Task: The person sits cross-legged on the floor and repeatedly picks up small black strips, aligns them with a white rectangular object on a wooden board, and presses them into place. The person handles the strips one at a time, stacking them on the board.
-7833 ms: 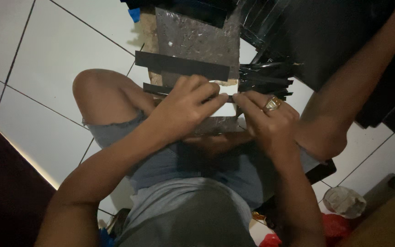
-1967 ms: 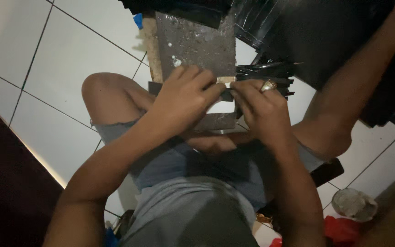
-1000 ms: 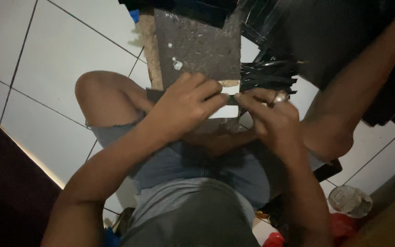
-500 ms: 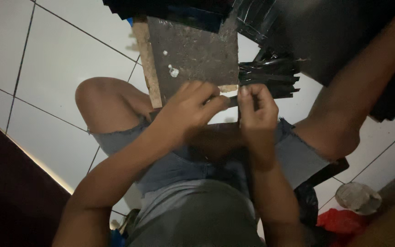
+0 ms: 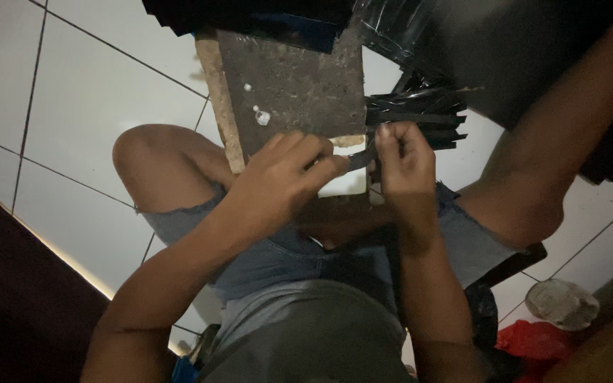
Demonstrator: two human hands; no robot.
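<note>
At frame centre my left hand [image 5: 285,181] and right hand [image 5: 404,167] each pinched shut on one end of a single dark strip [image 5: 358,159], just below one grey board [image 5: 296,89]. One bundle of strips [image 5: 420,117] lay right of it.

Dim, grainy picture (brightest on the left), corners in shadow.

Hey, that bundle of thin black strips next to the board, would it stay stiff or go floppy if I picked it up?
The black strips look thin and flat, so they would probably bend and splay, and seem light. Their ends already fan out unevenly beside the board, so loose ones may slip free. The piece pinched between the left hand and right hand looks flexible.
</note>
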